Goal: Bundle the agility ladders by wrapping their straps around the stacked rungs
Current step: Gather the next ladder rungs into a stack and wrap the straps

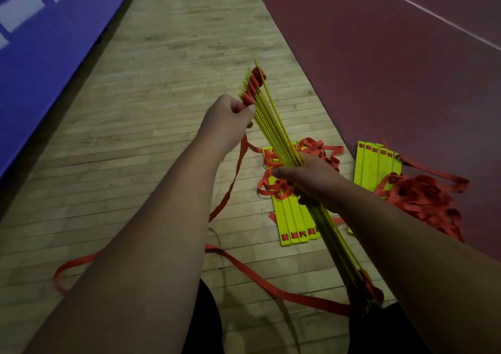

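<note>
My left hand [230,112] is curled round the red strap [237,169] at the far end of the stacked rungs [268,120], probably tensioning it to start a wrap. My right hand [306,175] clamps the stack mid-length, keeping the rungs aligned and clear of the floor [162,110]. Beneath lie a second ladder [291,218] and a third ladder [376,164], their straps loose.

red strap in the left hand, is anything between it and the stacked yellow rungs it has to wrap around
Nothing separates them: the left hand pinches the flat red strap right beside the stack of thin yellow plastic rungs. Only the right hand, gripping the stack's middle, covers part of it.
</note>
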Demonstrator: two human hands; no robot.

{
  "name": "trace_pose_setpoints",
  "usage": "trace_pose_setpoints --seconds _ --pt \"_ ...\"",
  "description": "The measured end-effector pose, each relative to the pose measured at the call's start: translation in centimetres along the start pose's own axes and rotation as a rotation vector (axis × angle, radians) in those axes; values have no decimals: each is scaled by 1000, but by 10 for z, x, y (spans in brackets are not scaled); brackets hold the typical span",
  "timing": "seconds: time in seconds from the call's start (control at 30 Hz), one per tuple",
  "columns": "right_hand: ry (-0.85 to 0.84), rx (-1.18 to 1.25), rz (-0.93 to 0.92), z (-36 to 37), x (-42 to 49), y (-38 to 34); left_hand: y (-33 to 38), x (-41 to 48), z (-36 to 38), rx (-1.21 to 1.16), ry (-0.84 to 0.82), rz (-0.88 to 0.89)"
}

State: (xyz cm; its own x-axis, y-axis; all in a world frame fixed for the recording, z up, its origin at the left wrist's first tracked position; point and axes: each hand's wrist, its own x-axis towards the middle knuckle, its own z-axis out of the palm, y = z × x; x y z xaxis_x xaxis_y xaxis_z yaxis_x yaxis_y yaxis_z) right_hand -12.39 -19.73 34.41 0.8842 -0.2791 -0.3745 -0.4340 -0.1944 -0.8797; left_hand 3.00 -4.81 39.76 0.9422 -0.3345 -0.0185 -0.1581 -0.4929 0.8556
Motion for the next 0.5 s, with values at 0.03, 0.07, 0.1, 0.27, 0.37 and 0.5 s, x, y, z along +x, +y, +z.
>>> trace_pose_setpoints --seconds 0.03,0.07,0.1,0.27,0.37,0.5 --pt "-1 -5 -1 0 -1 -1 -2 3 1 -60 -4 -9" --pt "0 -7 -1 0 -1 -1 -3 5 1 -123 -6 -17" --pt "1 -7 -3 -1 -1 -1 -3 5 1 -187 -5 -24" --pt "-7 -17 1 -4 -1 -2 -2 4 -1 -314 61 -101" --pt "-21 -9 23 -6 -2 -2 -1 3 -1 -300 84 -62" --pt "-67 49 111 -8 -7 -8 -3 6 -6 -351 30 -42"
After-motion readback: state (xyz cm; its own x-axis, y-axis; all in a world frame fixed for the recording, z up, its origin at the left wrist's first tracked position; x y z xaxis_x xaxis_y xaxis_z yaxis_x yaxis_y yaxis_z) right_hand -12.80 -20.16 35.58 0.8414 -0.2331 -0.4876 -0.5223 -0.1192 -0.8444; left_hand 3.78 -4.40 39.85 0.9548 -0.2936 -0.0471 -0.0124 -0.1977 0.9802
